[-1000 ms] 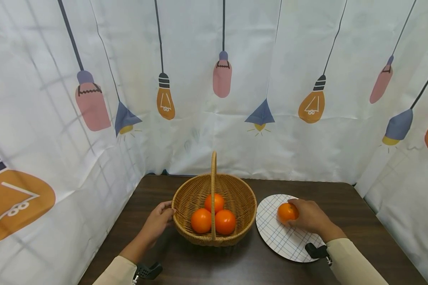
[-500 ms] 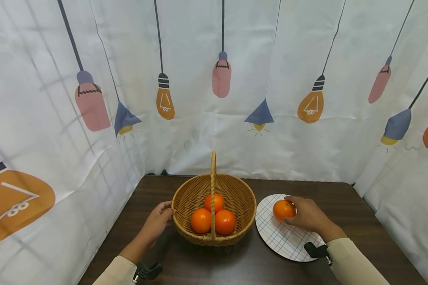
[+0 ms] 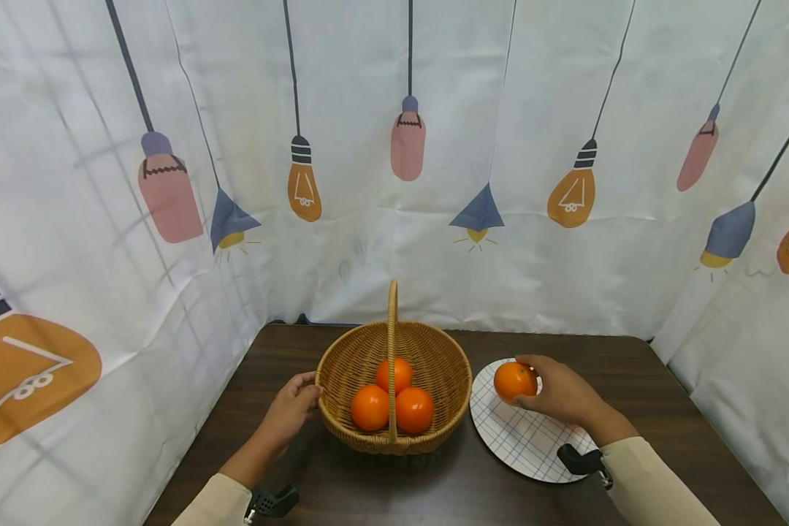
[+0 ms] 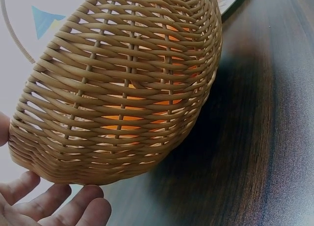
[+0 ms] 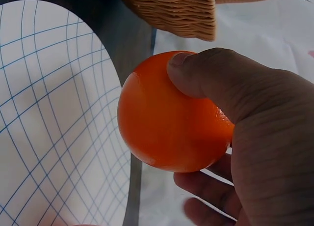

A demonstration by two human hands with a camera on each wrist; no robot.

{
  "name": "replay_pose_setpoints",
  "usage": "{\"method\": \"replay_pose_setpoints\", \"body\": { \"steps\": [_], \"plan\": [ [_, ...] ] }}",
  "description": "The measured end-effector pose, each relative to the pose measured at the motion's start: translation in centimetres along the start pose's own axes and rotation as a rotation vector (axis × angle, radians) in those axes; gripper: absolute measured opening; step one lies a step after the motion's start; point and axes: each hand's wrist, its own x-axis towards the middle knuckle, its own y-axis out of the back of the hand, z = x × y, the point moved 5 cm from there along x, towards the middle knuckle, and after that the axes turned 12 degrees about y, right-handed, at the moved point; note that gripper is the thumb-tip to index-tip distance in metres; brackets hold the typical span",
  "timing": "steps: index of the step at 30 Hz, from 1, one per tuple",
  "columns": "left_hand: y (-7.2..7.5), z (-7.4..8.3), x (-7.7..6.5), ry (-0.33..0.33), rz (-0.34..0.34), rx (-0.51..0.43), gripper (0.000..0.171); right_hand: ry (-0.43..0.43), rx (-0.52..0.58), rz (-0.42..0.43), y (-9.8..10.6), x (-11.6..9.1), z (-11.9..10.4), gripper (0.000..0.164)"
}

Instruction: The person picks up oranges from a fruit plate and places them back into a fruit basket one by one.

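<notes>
A wicker basket [image 3: 342, 420] with a tall handle stands on the table, holding three oranges [image 3: 415, 409]. My left hand [image 3: 291, 409] grips its left rim. In the left wrist view, the thumb is at the basket's [image 4: 122, 78] rim and the fingers [image 4: 78, 206] lie along the woven outside. To the right, my right hand [image 3: 565, 394] holds another orange [image 3: 514, 381] above a white plate [image 3: 519, 442] with a blue grid. The right wrist view has the thumb pressed on the held orange [image 5: 167, 118]; its fingers are partly hidden behind the fruit.
The dark wooden table [image 3: 447, 489] extends around the basket and plate. A white curtain [image 3: 368, 256] printed with lamps hangs behind and along both sides. The basket handle [image 3: 393, 351] arches high over the middle of the basket.
My right hand has raised the orange from the plate and shifted it slightly left, toward the basket. The left hand and basket have stayed in place.
</notes>
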Motion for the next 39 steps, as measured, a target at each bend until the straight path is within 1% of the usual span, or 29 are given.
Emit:
{"method": "replay_pose_setpoints", "body": {
  "steps": [13,18,22,27,34,39],
  "plan": [
    [0.0,0.0,-0.3,0.004,0.006,-0.015,0.050,0.015,0.012,-0.001,0.5,0.1,-1.0,0.082],
    [0.0,-0.2,-0.1,0.020,0.014,-0.012,0.048,0.038,0.002,0.002,0.8,0.3,-1.4,0.083],
    [0.0,-0.2,-0.1,0.021,0.012,-0.009,0.048,0.055,-0.001,0.004,1.0,0.5,-1.8,0.083],
    [0.0,0.1,-0.1,0.023,0.016,0.001,0.048,0.057,-0.001,0.001,1.2,0.8,-2.1,0.083],
    [0.0,0.3,-0.1,0.021,0.016,0.002,0.048,0.076,-0.019,0.001,1.7,1.2,-3.0,0.082],
    [0.0,0.2,-0.1,0.028,0.015,0.004,0.048,0.082,-0.027,-0.001,1.9,1.6,-3.4,0.083]
  ]
}}
